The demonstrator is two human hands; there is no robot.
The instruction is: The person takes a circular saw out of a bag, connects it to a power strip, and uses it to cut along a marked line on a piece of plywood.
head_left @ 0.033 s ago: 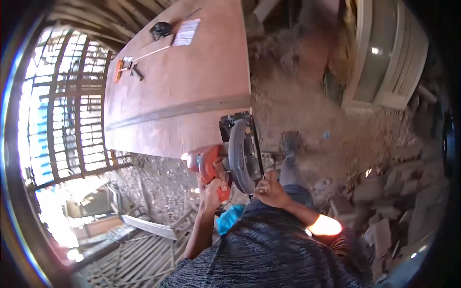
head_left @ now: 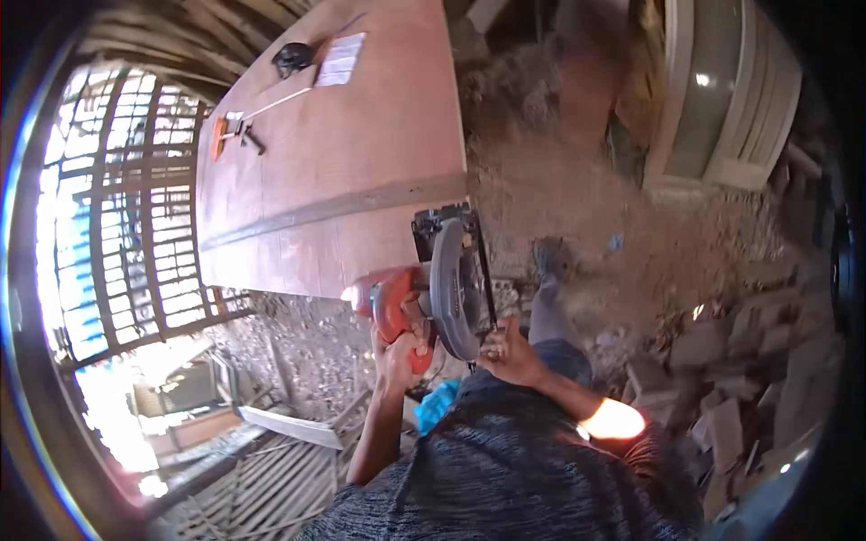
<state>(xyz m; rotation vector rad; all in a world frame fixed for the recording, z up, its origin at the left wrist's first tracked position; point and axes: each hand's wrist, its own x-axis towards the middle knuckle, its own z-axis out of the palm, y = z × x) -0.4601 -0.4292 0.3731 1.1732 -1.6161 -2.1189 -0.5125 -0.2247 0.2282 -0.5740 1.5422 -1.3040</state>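
A red and grey circular saw (head_left: 451,284) sits at the near right corner of a pale pink-brown plywood sheet (head_left: 361,135), its black base plate at the sheet's edge. My left hand (head_left: 397,352) is wrapped round the saw's red handle. Lower right of it, my right hand (head_left: 505,352) has its fingers closed on the rear end of the saw's base. A greyish band (head_left: 334,212) crosses the sheet beyond the saw. Farther up lie a black object (head_left: 290,59), a white paper (head_left: 342,59), an orange-and-metal tool (head_left: 219,135) and a small dark tool (head_left: 253,137).
A barred window (head_left: 144,225) is at left. Slatted wooden pieces (head_left: 262,482) lie lower left, near a blue cloth (head_left: 436,406). Pale framed panels (head_left: 749,108) stand at right, above debris and broken blocks (head_left: 731,406). My foot (head_left: 548,257) is on the dirt floor right of the sheet.
The view has shifted slightly, with the sheet and saw appearing a little higher in the picture. Both hands keep their hold on the saw.
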